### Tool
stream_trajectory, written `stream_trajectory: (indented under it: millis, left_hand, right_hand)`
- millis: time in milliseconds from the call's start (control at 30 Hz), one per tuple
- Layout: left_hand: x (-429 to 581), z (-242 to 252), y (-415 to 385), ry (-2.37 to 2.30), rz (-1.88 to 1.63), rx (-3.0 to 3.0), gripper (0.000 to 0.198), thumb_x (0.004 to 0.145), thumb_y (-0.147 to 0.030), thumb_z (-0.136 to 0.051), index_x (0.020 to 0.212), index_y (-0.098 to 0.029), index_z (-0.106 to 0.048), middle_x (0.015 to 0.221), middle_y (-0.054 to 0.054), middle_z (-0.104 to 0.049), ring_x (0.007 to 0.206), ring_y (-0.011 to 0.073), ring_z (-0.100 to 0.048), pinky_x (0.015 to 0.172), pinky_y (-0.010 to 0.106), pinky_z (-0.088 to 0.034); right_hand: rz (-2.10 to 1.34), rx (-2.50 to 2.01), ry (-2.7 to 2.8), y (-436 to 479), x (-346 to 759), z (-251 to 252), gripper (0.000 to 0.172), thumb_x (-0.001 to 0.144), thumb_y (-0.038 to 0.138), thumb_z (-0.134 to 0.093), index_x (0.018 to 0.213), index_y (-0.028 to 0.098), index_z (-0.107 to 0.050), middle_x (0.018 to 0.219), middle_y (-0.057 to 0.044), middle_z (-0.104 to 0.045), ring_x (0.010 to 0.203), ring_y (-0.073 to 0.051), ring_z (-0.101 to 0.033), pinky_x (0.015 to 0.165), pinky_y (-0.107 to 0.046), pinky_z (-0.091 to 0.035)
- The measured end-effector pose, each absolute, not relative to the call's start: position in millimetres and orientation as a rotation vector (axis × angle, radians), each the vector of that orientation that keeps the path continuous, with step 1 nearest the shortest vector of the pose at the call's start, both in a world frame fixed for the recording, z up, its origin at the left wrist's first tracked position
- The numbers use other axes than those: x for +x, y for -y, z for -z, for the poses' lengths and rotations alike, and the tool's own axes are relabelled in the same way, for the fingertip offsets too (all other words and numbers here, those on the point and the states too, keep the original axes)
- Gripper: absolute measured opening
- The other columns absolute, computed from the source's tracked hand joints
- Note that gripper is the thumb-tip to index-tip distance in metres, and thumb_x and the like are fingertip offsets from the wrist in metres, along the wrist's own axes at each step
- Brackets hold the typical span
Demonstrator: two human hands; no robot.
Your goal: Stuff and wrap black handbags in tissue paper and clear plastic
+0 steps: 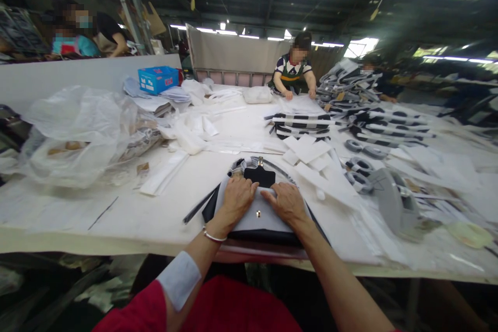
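A handbag with a pale front panel and black sides lies on the table close to my body. Small gold hardware sits on its front, and a black tab with a gold clasp shows above the panel's upper edge. My left hand grips that edge left of the tab, fingers curled over it and thumb pointing inward. On the other side my right hand holds the same edge in a similar way, its thumb towards the left one. The fingertips of both hands are partly hidden. A dark strap sticks out at the left.
Clear plastic bags heap up at the left, near a blue box. White sheets, a grey tape dispenser and stacked black-and-white bag pieces lie to the right. Across the table a co-worker handles white material.
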State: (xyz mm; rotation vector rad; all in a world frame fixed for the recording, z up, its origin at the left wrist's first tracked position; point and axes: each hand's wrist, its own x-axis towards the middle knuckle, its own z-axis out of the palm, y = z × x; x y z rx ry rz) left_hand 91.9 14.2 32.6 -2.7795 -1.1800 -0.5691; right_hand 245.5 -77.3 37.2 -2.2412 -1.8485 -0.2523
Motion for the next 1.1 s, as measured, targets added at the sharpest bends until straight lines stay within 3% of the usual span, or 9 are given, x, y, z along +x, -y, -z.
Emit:
stream_trajectory:
  millis: [133, 300, 567, 767, 833, 967, 1100]
  left_hand:
    - [92.3, -32.2, -14.9, 1.231, 0.590, -2.742, 0.041, 0.100, -0.041, -0.042, 0.084, -0.015, -0.069, 0.090, 0.014, -0.070, 0.098, 0.0273, -0.060, 0.096, 0.044, -0.035]
    - [92.7, -33.3, -19.3, 1.248, 0.576, -2.754, 0.046, 0.101, -0.042, -0.038, 0.086, -0.014, -0.072, 0.089, 0.016, -0.071, 0.093, 0.0277, -0.061, 0.087, 0.043, -0.038]
    - [97.8, -34.2, -26.3, 1.230, 0.520, -2.786, 0.044, 0.099, -0.034, -0.040, 0.082, -0.011, -0.073, 0.084, 0.019, -0.071, 0.090, 0.0295, -0.063, 0.084, 0.045, -0.040]
    - [95.9, -40.6, -20.6, 1.183, 0.643, -2.762, 0.025, 0.094, -0.028, -0.051, 0.112, -0.012, -0.060, 0.114, 0.018, -0.063, 0.115, 0.0327, -0.053, 0.104, 0.053, -0.032]
    - [93.8, -42.9, -16.0, 1.068, 0.657, -2.810, 0.022, 0.095, -0.026, -0.051, 0.114, -0.018, -0.057, 0.121, 0.014, -0.060, 0.121, 0.0297, -0.049, 0.106, 0.049, -0.032]
    - [91.9, -39.3, -5.4, 0.887, 0.561, -2.943, 0.012, 0.095, -0.033, -0.054, 0.099, -0.022, -0.059, 0.101, 0.006, -0.064, 0.099, 0.0231, -0.059, 0.088, 0.037, -0.043]
    - [96.0, -32.4, -2.6, 0.944, 0.482, -2.974, 0.022, 0.095, -0.038, -0.055, 0.101, -0.018, -0.060, 0.093, 0.008, -0.065, 0.089, 0.0249, -0.061, 0.080, 0.038, -0.044]
  right_hand:
    - [0.250, -2.325, 1.802, 75.5, 254.9, -38.0, 0.051, 0.102, 0.052, -0.035, 0.086, 0.018, -0.070, 0.091, -0.010, -0.073, 0.095, -0.024, -0.063, 0.093, -0.037, -0.033]
    - [0.232, -2.439, 1.739, 73.4, 261.6, -41.8, 0.056, 0.101, 0.056, -0.033, 0.089, 0.018, -0.072, 0.096, -0.010, -0.074, 0.102, -0.025, -0.062, 0.105, -0.042, -0.024]
    - [0.236, -2.536, 1.815, 61.0, 262.4, -46.8, 0.065, 0.100, 0.061, -0.030, 0.087, 0.017, -0.076, 0.088, -0.016, -0.074, 0.095, -0.028, -0.065, 0.087, -0.041, -0.035]
    - [0.304, -2.541, 1.786, 60.4, 257.9, -41.9, 0.061, 0.100, 0.057, -0.035, 0.087, 0.014, -0.077, 0.087, -0.017, -0.075, 0.097, -0.031, -0.065, 0.092, -0.045, -0.033]
    - [0.336, -2.540, 1.769, 62.1, 255.7, -39.7, 0.058, 0.101, 0.053, -0.036, 0.088, 0.014, -0.077, 0.090, -0.017, -0.075, 0.101, -0.032, -0.063, 0.097, -0.047, -0.029]
    - [0.429, -2.496, 1.776, 66.9, 253.1, -36.0, 0.046, 0.101, 0.043, -0.040, 0.091, 0.016, -0.075, 0.093, -0.014, -0.075, 0.103, -0.030, -0.062, 0.107, -0.049, -0.020]
    - [0.538, -2.440, 1.760, 71.2, 253.3, -31.5, 0.035, 0.099, 0.033, -0.045, 0.088, 0.017, -0.073, 0.091, -0.012, -0.074, 0.096, -0.028, -0.062, 0.108, -0.048, -0.020]
